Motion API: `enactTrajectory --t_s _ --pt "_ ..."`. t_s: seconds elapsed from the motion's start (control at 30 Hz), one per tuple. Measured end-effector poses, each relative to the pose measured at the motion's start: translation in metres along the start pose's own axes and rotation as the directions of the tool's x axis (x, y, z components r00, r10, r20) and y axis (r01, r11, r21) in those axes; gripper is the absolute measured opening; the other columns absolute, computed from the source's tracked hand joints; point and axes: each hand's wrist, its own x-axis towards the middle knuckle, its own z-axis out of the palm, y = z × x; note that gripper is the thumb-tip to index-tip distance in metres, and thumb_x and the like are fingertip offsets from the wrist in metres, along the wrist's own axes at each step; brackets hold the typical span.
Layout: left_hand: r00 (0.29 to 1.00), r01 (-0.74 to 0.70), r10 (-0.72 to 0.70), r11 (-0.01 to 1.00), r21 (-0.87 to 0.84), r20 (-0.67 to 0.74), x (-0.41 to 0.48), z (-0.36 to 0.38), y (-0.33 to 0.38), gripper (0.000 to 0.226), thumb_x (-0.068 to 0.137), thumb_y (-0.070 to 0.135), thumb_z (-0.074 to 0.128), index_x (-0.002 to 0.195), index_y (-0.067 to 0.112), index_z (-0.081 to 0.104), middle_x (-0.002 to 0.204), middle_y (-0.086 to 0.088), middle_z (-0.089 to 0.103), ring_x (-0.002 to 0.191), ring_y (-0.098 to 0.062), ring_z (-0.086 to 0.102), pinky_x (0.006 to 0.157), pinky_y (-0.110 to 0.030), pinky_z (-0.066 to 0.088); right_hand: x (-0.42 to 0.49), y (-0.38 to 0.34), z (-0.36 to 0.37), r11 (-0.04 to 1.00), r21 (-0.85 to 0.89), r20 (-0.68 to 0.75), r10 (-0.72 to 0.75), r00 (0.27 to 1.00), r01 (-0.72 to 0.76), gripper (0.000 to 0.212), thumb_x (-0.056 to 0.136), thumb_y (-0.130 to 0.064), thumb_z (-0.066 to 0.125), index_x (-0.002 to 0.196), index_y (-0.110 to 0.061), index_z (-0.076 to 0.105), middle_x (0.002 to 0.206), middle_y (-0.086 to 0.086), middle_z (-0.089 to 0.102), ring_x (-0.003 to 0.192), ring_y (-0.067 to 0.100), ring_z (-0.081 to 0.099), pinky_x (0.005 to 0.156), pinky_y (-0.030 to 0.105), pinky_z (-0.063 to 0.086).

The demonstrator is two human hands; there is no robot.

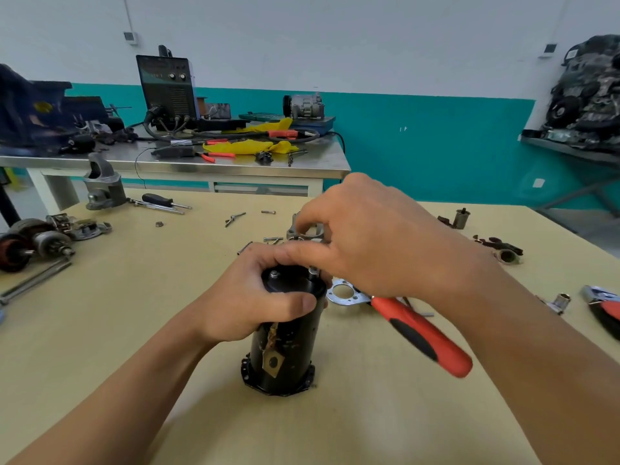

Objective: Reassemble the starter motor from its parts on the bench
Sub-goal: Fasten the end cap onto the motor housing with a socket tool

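Two hands meet at one upright part. Well left of the grip lie an armature [15,251] and a grey nose casting [104,191], with a black-handled screwdriver [161,200] and loose bolts [235,218] nearer in.

The left hand [255,300] is wrapped round the upper body of the black motor housing [285,347], thumb across the near side. It holds the housing standing on end on the bench [134,330]. On the cap just above that grip, a bolt end [313,272] sticks up.

The right hand [379,243] sits over the cap with its fingers curled down by the bolt. Whether they pinch it I cannot tell. Just right of the grip a silver plate [345,293] lies flat. A blurred red-handled tool [422,333] runs out from under the right hand, held or lying I cannot say. Farther right sits a socket [563,301].

The step looks like seating the end-cap fasteners. Next the housing must stay steady while the bolt is started straight by finger, then driven with a tool.
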Motion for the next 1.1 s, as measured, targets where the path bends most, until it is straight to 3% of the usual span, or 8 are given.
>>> enactTrajectory --t_s 0.2,0.37,0.5,0.6,0.7,0.9,1.0,1.1 --pt "0.999 0.045 -0.045 0.998 -0.053 0.003 -0.001 -0.006 -0.001 0.036 0.068 0.027 0.071 0.096 0.004 0.069 0.086 -0.015 0.069 0.084 -0.030 0.067 0.079 -0.041 0.052 -0.006 0.015 -0.014 0.955 0.296 0.125 -0.070 0.990 0.030 0.025 0.101 -0.022 0.053 0.116 -0.029 0.072 0.064 -0.036 0.054 0.068 -0.018 0.055 0.060 0.003 0.039" --pt "0.997 0.064 -0.060 0.993 -0.098 0.040 -0.001 -0.007 0.000 0.028 0.067 0.026 0.070 0.092 0.013 0.073 0.088 -0.021 0.069 0.084 -0.034 0.066 0.080 -0.041 0.051 -0.009 0.027 -0.020 0.904 0.409 0.228 -0.236 0.945 0.127 0.060 0.086 0.007 0.060 0.123 -0.039 0.069 0.137 -0.026 0.056 0.111 -0.012 0.056 0.080 0.003 0.044" --pt "0.999 0.051 -0.051 0.998 -0.031 -0.009 -0.002 -0.002 0.000 0.027 0.067 0.026 0.073 0.086 0.007 0.075 0.080 -0.013 0.068 0.075 -0.023 0.066 0.074 -0.033 0.052 -0.004 0.027 -0.012 0.861 0.504 0.212 -0.206 0.955 0.074 0.038 0.081 -0.003 0.077 0.111 -0.026 0.077 0.097 -0.015 0.075 0.064 -0.010 0.062 0.057 0.004 0.042" --pt "0.999 0.048 -0.049 0.998 0.050 0.009 -0.003 -0.001 0.000 0.040 0.068 0.028 0.072 0.092 -0.004 0.069 0.086 -0.032 0.065 0.081 -0.050 0.063 0.078 -0.060 0.054 0.000 0.017 -0.009 0.890 0.453 0.114 -0.123 0.986 0.059 0.012 0.079 -0.035 0.082 0.091 -0.030 0.081 0.071 -0.019 0.071 0.063 0.000 0.064 0.052 0.012 0.045" --pt "0.999 0.047 -0.047 0.998 0.033 -0.012 -0.004 0.001 0.003 0.031 0.066 0.028 0.073 0.096 0.019 0.073 0.091 -0.013 0.073 0.089 -0.032 0.071 0.081 -0.047 0.058 0.007 0.001 0.002 0.967 0.255 0.008 0.002 1.000 -0.004 0.033 0.082 -0.056 0.071 0.068 -0.026 0.075 0.058 -0.011 0.064 0.056 0.004 0.058 0.044 0.015 0.038" --pt "0.999 0.044 -0.043 0.998 -0.043 0.034 -0.002 0.005 0.007 0.031 0.068 0.026 0.072 0.097 0.016 0.076 0.085 -0.009 0.072 0.082 -0.023 0.067 0.077 -0.032 0.055 0.015 -0.007 0.010 0.946 0.078 -0.056 0.319 0.946 -0.314 0.054 0.090 -0.057 0.053 0.053 -0.018 0.047 0.051 0.000 0.044 0.047 0.016 0.043 0.046 0.028 0.030" --pt "0.998 0.046 -0.045 0.999 -0.027 0.037 -0.002 0.004 0.007 0.029 0.068 0.026 0.073 0.094 0.015 0.075 0.085 -0.010 0.069 0.082 -0.027 0.067 0.078 -0.034 0.055 0.013 0.002 0.003 0.961 0.152 0.081 0.219 0.972 -0.230 0.044 0.085 -0.053 0.064 0.062 -0.015 0.066 0.056 0.004 0.058 0.050 0.016 0.051 0.044 0.037 0.041" --pt "0.998 0.056 -0.056 0.998 0.007 0.018 -0.001 0.003 0.005 0.033 0.066 0.027 0.073 0.092 0.006 0.073 0.086 -0.021 0.069 0.082 -0.036 0.067 0.076 -0.046 0.056 0.006 0.010 -0.010 0.939 0.340 0.211 -0.029 0.977 -0.046 0.017 0.084 -0.045 0.074 0.083 -0.029 0.078 0.069 -0.009 0.069 0.060 0.006 0.062 0.052 0.023 0.048"
